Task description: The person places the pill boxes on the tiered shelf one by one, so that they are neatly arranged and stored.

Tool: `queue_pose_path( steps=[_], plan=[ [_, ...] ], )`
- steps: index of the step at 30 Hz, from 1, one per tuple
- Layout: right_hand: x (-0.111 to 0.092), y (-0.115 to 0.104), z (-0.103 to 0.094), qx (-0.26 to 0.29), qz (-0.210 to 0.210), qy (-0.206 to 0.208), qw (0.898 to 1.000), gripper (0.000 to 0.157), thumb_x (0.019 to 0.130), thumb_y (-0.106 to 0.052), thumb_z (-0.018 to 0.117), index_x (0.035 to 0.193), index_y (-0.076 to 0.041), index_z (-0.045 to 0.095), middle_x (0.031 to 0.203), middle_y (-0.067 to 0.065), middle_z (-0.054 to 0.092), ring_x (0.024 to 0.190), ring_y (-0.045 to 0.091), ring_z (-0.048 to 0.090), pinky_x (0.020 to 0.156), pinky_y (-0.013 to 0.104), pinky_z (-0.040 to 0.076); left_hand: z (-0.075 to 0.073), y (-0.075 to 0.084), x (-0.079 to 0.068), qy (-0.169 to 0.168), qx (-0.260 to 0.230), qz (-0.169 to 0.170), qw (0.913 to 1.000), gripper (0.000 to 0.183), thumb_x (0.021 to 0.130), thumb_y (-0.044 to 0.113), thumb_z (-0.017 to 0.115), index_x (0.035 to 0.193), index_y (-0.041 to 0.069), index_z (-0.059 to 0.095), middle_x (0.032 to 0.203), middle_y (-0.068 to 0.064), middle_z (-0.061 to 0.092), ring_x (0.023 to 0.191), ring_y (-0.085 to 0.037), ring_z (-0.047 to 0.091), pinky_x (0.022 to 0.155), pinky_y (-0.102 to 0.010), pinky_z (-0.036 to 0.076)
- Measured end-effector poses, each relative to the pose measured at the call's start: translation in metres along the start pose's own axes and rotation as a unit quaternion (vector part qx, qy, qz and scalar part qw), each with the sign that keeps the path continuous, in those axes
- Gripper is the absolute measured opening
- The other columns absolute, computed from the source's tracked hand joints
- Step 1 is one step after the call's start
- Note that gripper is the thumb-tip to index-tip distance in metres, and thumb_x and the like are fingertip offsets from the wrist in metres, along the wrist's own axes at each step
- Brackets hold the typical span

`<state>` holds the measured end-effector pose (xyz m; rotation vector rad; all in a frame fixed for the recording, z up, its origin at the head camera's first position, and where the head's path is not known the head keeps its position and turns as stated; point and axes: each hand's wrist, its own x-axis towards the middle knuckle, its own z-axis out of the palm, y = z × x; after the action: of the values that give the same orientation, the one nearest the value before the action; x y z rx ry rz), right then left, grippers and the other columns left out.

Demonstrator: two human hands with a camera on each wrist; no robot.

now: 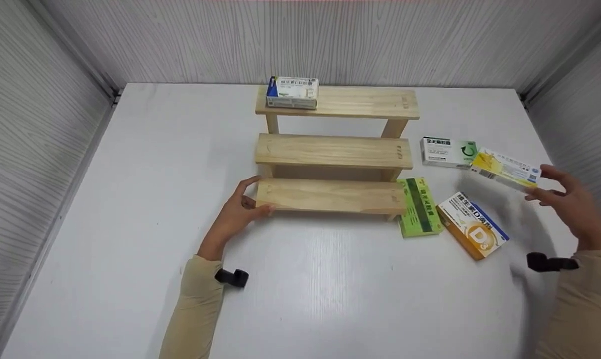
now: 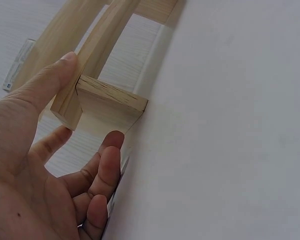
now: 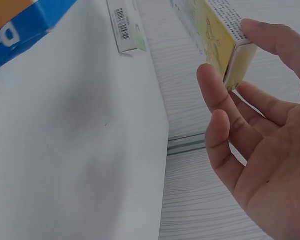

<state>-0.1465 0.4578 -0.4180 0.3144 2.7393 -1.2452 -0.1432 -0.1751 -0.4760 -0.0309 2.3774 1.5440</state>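
Note:
My left hand (image 1: 236,213) grips the left end of the lowest step of a three-tier wooden rack (image 1: 330,195), thumb on the front edge and a finger behind. In the left wrist view, the thumb lies along the step's board (image 2: 70,102) and the other fingers curl loosely near its leg. At the right, my right hand (image 1: 569,202) pinches one end of a yellow-and-white medicine box (image 1: 505,168), held above the table. The right wrist view shows thumb and fingers on the end of this box (image 3: 225,42). A white-and-blue medicine box (image 1: 293,92) sits on the top step's left end.
Right of the rack lie a white-and-green medicine box (image 1: 447,152), a green box (image 1: 421,207) against the lowest step's end, and an orange-and-white vitamin D box (image 1: 472,225). Grey wood-grain walls (image 1: 300,40) enclose the white table (image 1: 330,289) at the back and sides.

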Motion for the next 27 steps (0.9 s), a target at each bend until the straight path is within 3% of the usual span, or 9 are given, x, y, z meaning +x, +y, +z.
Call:
queue_pose_path(
  steps=[8,12,19,23,27],
  plan=[
    [0.004,-0.016,-0.003,0.084,-0.041,0.058,0.994,0.058,0.096,-0.021,0.06,0.148,-0.017,0.037,0.129,-0.015,0.042,0.076,-0.008,0.06,0.069,0.01,0.043,-0.002,0.0,0.001,-0.005,-0.017,0.005,0.9998,0.084,0.08,0.039,0.078,0.149,0.034,0.03,0.098,-0.011,0.057,0.082,-0.019,0.048,0.071,-0.03,0.041],
    [0.009,-0.03,-0.002,0.142,-0.056,0.06,0.986,0.055,0.094,-0.019,0.063,0.145,-0.019,0.042,0.126,-0.014,0.045,0.079,-0.003,0.06,0.068,0.012,0.042,-0.002,-0.001,0.001,-0.002,-0.015,0.004,0.9999,0.084,0.079,0.039,0.078,0.148,0.034,0.031,0.095,-0.009,0.054,0.079,-0.018,0.046,0.07,-0.03,0.041],
    [0.019,-0.059,0.005,0.253,-0.089,0.046,0.962,0.054,0.091,-0.013,0.066,0.141,-0.016,0.047,0.132,-0.006,0.044,0.084,0.005,0.061,0.067,0.012,0.044,-0.001,-0.001,0.001,0.003,-0.007,0.004,1.0,0.085,0.079,0.04,0.079,0.148,0.033,0.031,0.09,-0.008,0.055,0.077,-0.017,0.046,0.068,-0.029,0.04],
    [0.026,-0.074,0.012,0.31,-0.119,0.017,0.943,0.053,0.091,-0.003,0.064,0.14,-0.012,0.049,0.132,-0.003,0.045,0.083,0.007,0.064,0.066,0.014,0.046,-0.001,-0.001,0.001,0.005,-0.005,0.002,1.0,0.085,0.078,0.041,0.079,0.149,0.033,0.031,0.09,-0.008,0.055,0.077,-0.018,0.047,0.067,-0.03,0.04],
    [0.032,-0.09,0.019,0.336,-0.148,-0.017,0.93,0.049,0.091,0.004,0.06,0.137,-0.009,0.051,0.128,-0.001,0.049,0.082,0.009,0.066,0.064,0.015,0.046,-0.001,-0.003,0.0,0.005,-0.006,-0.002,1.0,0.085,0.078,0.042,0.079,0.148,0.035,0.032,0.092,-0.009,0.055,0.079,-0.018,0.047,0.069,-0.03,0.041]
  ],
)
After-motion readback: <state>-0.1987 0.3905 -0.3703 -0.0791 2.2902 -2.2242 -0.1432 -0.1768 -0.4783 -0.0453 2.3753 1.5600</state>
